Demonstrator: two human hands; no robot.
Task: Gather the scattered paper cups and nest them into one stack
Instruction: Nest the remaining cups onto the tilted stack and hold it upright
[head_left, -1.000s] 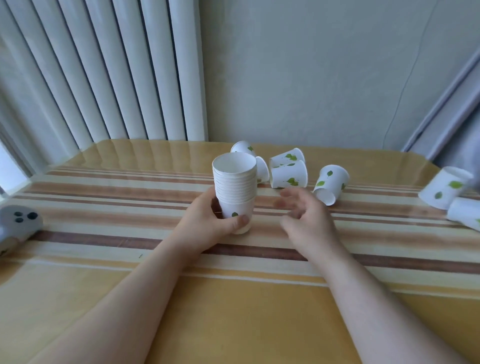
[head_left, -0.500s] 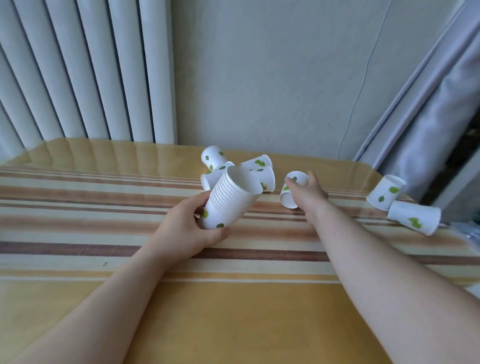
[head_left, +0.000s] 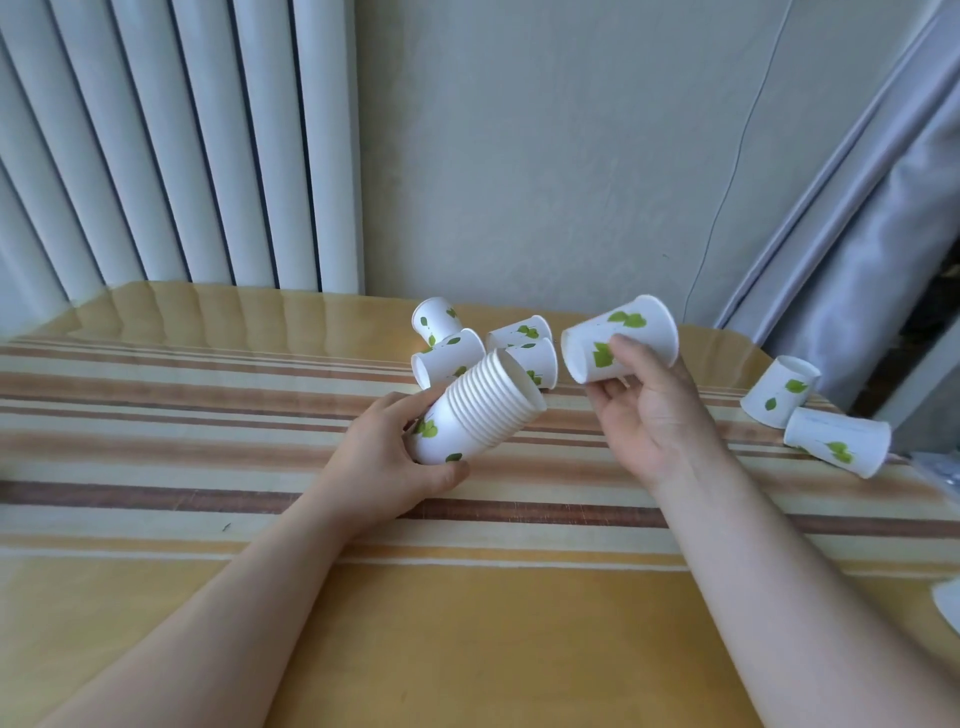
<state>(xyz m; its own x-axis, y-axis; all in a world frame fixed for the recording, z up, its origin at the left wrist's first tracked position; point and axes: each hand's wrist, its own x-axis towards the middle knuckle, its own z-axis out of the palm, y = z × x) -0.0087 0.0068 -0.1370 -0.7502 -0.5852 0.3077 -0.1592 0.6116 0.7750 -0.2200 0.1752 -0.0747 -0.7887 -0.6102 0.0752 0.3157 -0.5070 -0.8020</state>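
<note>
My left hand (head_left: 382, 457) grips the base of a stack of white paper cups with green leaf prints (head_left: 480, 410), tilted so its mouth points up and to the right. Just right of that mouth, my right hand (head_left: 649, 410) holds a single cup (head_left: 621, 338) lifted off the table, its narrow bottom end turned left toward the stack. Several loose cups (head_left: 457, 358) lie on their sides in a cluster right behind the stack. Two more cups (head_left: 779, 392) lie near the table's right edge, one of them (head_left: 836, 441) closer to me.
The table (head_left: 260, 441) wears a yellow cloth with brown and cream stripes. A white radiator (head_left: 182, 145) and a wall stand behind it. A grey curtain (head_left: 857, 234) hangs at the right. A white object (head_left: 948, 603) peeks in at the right edge.
My right hand has closed on a cup lying on the table, lifted it and brought it toward the stack's mouth. My left hand tilted the stack over to the right.
</note>
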